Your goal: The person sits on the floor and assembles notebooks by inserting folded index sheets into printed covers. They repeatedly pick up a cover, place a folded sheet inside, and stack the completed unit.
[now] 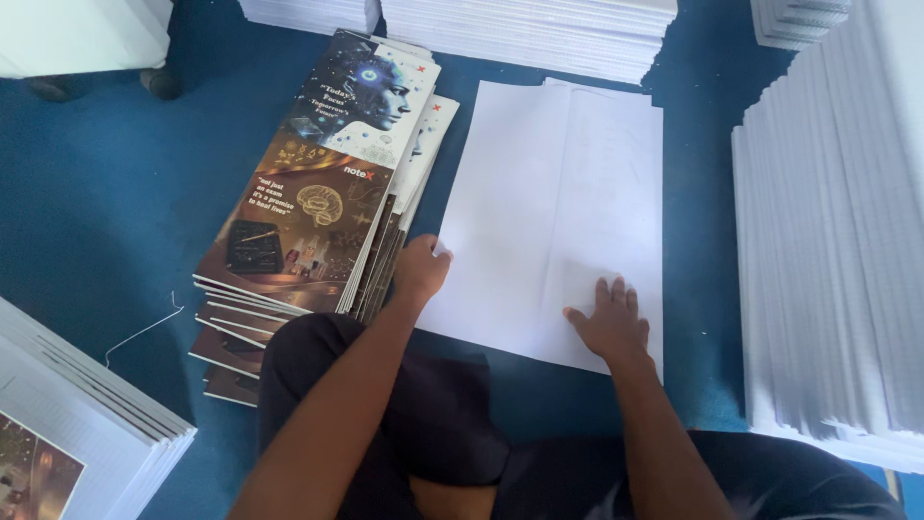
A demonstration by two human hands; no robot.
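Printed covers stacked just L of white sheets; paper stacks R. Blue floor. Left hand fingers pinching sheet edge; right hand fingers flat, released.

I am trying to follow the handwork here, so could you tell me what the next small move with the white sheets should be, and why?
Probably pinch the left edge of the white sheets with the left hand, which already rests there beside the stack of printed covers, and lift them. The right hand lies flat on the near right corner, pinning the sheets to the blue floor, so it would need to ease off.
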